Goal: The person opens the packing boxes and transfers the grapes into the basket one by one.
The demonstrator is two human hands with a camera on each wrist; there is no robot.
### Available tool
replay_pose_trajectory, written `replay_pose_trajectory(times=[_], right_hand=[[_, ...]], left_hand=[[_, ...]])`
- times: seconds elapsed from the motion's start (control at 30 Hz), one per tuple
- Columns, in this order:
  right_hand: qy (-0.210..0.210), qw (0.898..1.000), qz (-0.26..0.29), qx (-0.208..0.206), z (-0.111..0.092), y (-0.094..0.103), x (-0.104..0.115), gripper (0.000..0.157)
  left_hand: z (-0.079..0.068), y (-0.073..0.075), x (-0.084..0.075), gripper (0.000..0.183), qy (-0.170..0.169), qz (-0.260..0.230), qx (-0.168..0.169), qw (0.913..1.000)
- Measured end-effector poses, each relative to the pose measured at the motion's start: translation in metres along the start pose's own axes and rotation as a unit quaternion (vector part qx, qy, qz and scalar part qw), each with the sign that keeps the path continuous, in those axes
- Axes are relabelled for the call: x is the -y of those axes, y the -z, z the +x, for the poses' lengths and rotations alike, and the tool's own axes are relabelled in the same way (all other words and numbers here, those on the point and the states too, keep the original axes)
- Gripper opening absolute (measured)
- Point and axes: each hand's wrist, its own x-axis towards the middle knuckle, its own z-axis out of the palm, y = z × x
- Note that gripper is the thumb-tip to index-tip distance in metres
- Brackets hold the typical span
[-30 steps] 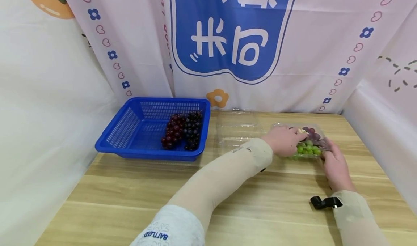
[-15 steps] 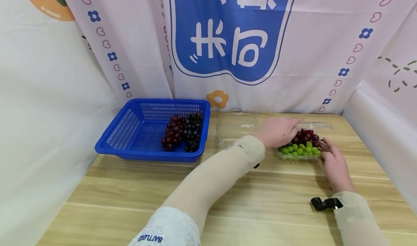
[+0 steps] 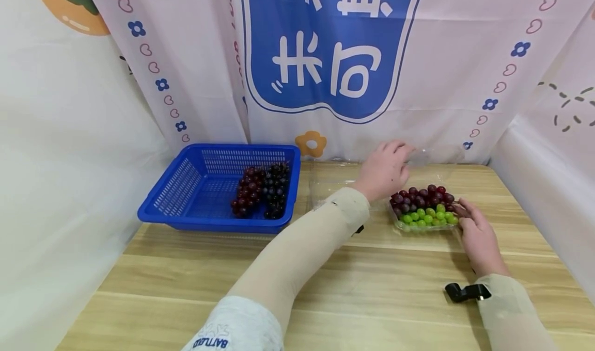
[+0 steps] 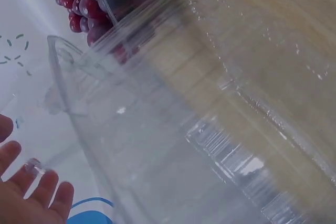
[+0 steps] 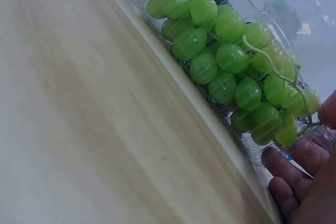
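Note:
At the right of the head view stands a clear plastic clamshell box (image 3: 401, 226). Dark red grapes (image 3: 420, 198) lie at its back and green grapes (image 3: 426, 217) at its front. Its see-through lid (image 3: 439, 160) stands raised at the back. My left hand (image 3: 385, 169) is at the lid's left side; in the left wrist view its fingers (image 4: 46, 188) look extended and spread, close to the clear plastic. My right hand (image 3: 479, 235) grips the box's right end, thumb above and fingers (image 5: 294, 174) around the lower wall, beside the green stem (image 5: 273, 64).
A blue basket (image 3: 186, 218) on the left holds a red grape bunch (image 3: 248, 191) and a black grape bunch (image 3: 276, 190). Another clear plastic box (image 3: 325, 183) stands at the back middle, partly behind the left hand. A printed cloth (image 3: 432, 82) hangs along the table's back edge.
My left hand has moved left, back and upward as the lid swung from lying over the grapes to standing raised. The right hand stays at the box's right end.

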Motion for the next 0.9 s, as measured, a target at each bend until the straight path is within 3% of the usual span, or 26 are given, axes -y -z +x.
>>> replay_pose_trajectory(times=[0.2,0.3,0.43,0.63,0.9], right_hand=[[0.007,1.0,-0.003,0.003,-0.002,0.001,0.003,0.056],[0.006,1.0,0.0,0.004,-0.002,0.001,0.004,0.056],[-0.002,1.0,0.0,0.004,-0.002,0.001,0.002,0.056],[-0.004,1.0,0.0,0.002,-0.001,0.002,0.002,0.056],[0.005,1.0,0.0,-0.002,-0.001,0.001,0.003,0.055]], left_hand=[[-0.003,-0.004,0.001,0.048,0.016,0.009,-0.021,0.9996],[-0.004,-0.006,-0.001,0.047,0.024,0.013,-0.016,0.9995],[-0.004,-0.007,-0.005,0.047,0.028,0.013,0.013,0.9994],[-0.008,-0.011,-0.017,0.044,0.005,-0.005,0.062,0.9981],[-0.011,-0.026,-0.037,0.045,-0.018,-0.009,0.124,0.9921]])
